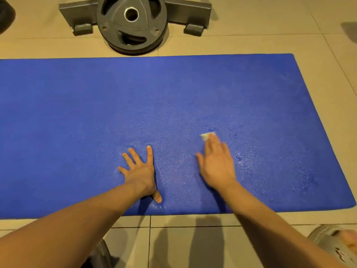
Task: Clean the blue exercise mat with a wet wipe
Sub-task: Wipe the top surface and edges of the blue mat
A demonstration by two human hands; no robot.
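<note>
Head view looks down on a blue exercise mat [77, 113] spread flat on a beige tiled floor [251, 43]. It runs from the 9 o'clock edge of the frame almost to 3 o'clock, where its short end lies. The left hand [140, 171] lies at 7 o'clock from the middle, palm down on the mat, fingers straight and spread, holding nothing. The right hand [217, 163] is at 5 o'clock, also palm down with straight fingers, whose tips press a small white wet wipe [207, 135] against the mat just right of centre. It is blurred by motion. Wet, shiny patches show on the mat between 3 and 5 o'clock.

At 12 o'clock, off the mat, a dark grey weight plate [116, 18] leans against a grey metal stand [77, 12]. Two small diamond-shaped marks on its face are too blurred to read. A grey sandal [326, 238] sits on the tiles at the 5 o'clock corner.
</note>
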